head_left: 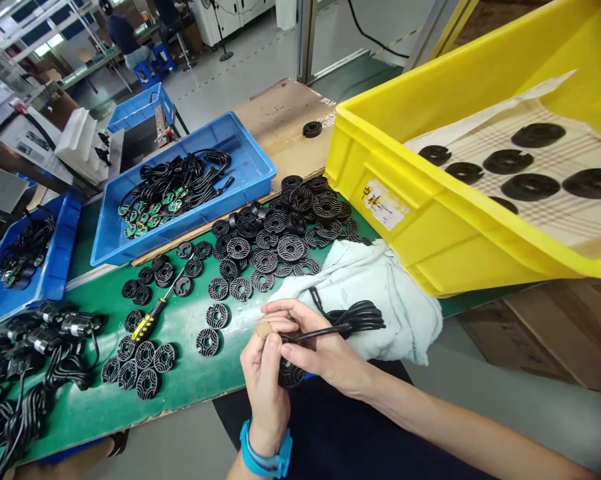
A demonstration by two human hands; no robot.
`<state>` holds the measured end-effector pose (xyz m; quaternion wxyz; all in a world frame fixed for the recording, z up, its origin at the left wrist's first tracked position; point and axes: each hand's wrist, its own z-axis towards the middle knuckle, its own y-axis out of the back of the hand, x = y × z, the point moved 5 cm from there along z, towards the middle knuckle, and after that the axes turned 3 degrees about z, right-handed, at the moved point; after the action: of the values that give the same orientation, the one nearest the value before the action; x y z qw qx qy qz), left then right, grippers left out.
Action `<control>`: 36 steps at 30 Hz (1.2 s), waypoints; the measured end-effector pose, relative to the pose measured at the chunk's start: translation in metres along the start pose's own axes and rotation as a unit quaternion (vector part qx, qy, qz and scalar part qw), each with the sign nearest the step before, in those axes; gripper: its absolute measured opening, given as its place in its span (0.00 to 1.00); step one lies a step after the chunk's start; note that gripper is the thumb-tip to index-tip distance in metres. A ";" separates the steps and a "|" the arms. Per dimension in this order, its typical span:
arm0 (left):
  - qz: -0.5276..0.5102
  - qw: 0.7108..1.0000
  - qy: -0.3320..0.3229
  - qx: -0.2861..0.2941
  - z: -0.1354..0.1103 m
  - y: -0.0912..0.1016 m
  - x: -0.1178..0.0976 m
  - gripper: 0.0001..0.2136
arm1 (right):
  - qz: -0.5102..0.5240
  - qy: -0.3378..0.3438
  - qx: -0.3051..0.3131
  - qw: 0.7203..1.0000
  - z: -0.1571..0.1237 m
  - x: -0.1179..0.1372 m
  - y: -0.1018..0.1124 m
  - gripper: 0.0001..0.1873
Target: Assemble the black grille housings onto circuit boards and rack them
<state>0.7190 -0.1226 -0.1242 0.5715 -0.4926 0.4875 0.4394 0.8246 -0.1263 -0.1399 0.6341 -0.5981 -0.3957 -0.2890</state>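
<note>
My left hand (266, 363), with a tan wrap on one finger, is closed round a round black plastic part (290, 375), mostly hidden by my fingers. Against it, my right hand (323, 350) pinches a black cable (320, 332) where it meets the part. From there the cable runs right to a tied coil (363, 317) resting on a pale blue cloth (405, 313). Just beyond my hands, many slotted black discs (263, 260) lie loose and heaped on the green mat (190, 360).
A yellow bin (390, 247) with black discs stands at right. A blue tray (180, 223) holds cables with green circuit boards. A yellow-black screwdriver (150, 321) lies among discs. Bundled cables with connectors (45, 340) cover the left end. A person (123, 33) sits far back.
</note>
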 end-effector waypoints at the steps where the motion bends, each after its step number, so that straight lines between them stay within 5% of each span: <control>1: -0.003 1.000 0.000 -0.007 0.000 -0.001 0.000 0.12 | 0.000 -0.001 0.004 1.000 0.000 0.001 0.001 0.26; 10: 0.025 0.998 0.013 -0.052 0.004 -0.002 -0.002 0.13 | 0.015 -0.003 0.016 1.000 0.007 0.005 0.004 0.23; 17: 0.016 0.999 0.037 -0.023 0.005 -0.003 0.000 0.13 | 0.011 -0.046 -0.012 0.999 -0.001 0.007 0.005 0.28; 28: -0.027 0.999 0.031 0.016 0.013 -0.001 0.001 0.14 | 0.031 0.016 -0.043 0.998 0.007 0.008 0.005 0.18; 31: -0.032 0.997 0.008 0.070 0.013 0.000 0.006 0.18 | 0.012 0.018 -0.063 0.998 0.009 0.014 0.005 0.18; 36: 0.029 0.997 -0.018 0.074 0.012 -0.004 0.014 0.19 | -0.048 0.071 -0.135 0.987 -0.001 0.012 0.007 0.23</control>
<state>0.7260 -0.1108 -0.1371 0.6020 -0.4267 0.5223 0.4274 0.8366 -0.1254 -0.1337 0.5595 -0.6363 -0.3353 -0.4118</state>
